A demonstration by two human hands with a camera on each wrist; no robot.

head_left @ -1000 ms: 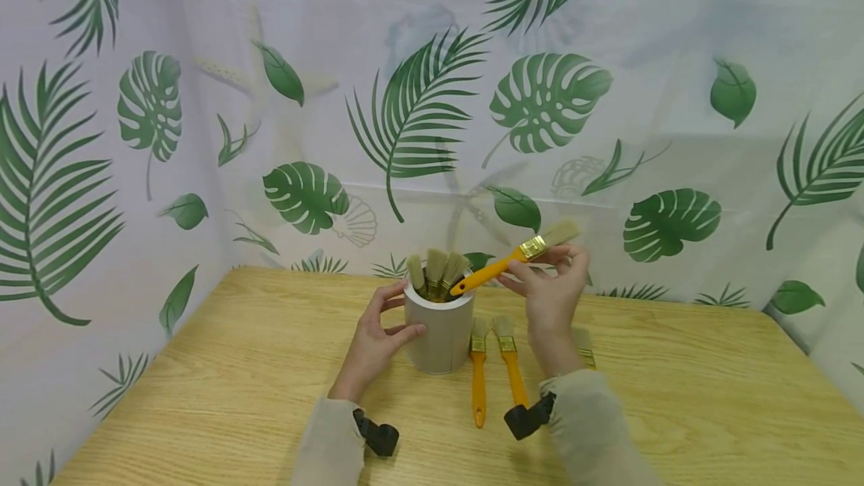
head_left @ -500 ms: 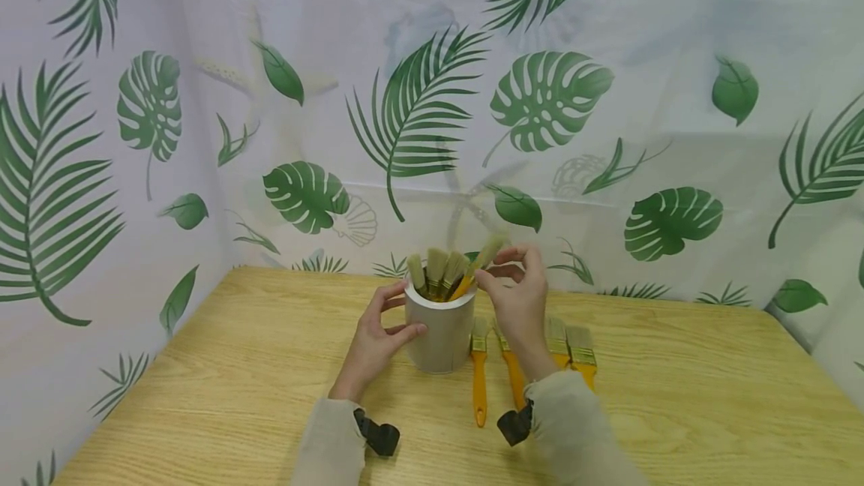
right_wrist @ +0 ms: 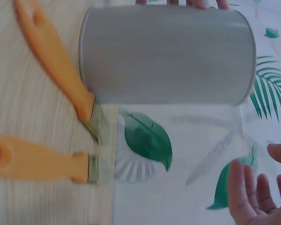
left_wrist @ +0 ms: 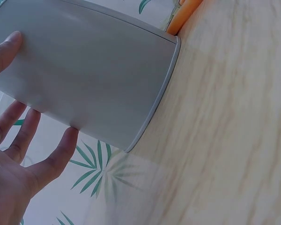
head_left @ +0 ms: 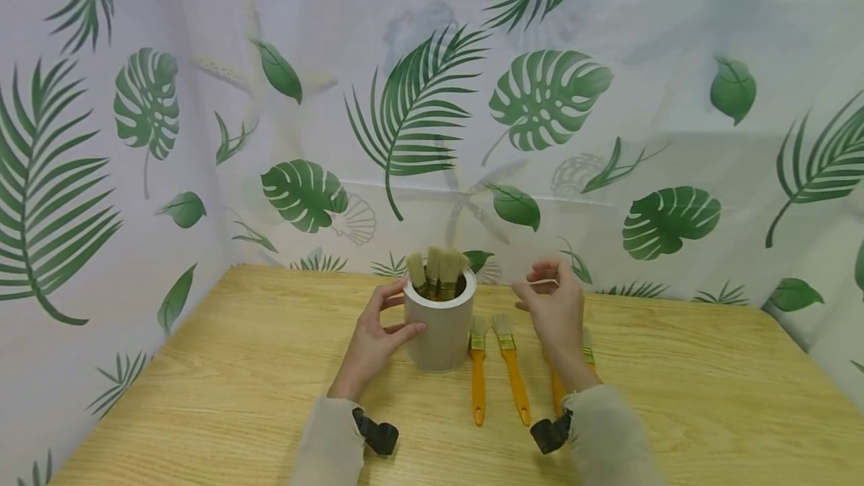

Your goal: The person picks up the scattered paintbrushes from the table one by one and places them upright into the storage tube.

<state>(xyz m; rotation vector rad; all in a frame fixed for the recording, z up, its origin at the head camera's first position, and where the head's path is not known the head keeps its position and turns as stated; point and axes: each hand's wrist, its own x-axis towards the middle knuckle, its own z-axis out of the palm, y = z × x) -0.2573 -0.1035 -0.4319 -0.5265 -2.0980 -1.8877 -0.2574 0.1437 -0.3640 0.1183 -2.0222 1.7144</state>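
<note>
A light grey round brush holder (head_left: 439, 336) with a white rim stands upright on the wooden table. Several paintbrushes (head_left: 435, 272) stand in it, bristles up; their handles are hidden inside. My left hand (head_left: 370, 340) holds the holder from its left side, thumb on the front and fingers round the back; in the left wrist view the fingertips touch its grey wall (left_wrist: 93, 70). My right hand (head_left: 556, 313) is apart from the holder to its right, fingers loosely bent with nothing between them. Below it lie a paintbrush (head_left: 478, 385) and a second paintbrush (head_left: 515, 381), both orange-handled.
More orange-handled brushes (head_left: 558, 394) lie partly hidden under my right forearm. The wooden table (head_left: 223, 396) ends at a white leaf-print curtain (head_left: 432, 133) behind. A black wrist camera (head_left: 381, 437) is strapped at each sleeve.
My right hand brought a paintbrush left and lowered it handle first into the holder, then let go and drew back to the right. My left hand stayed on the holder.
</note>
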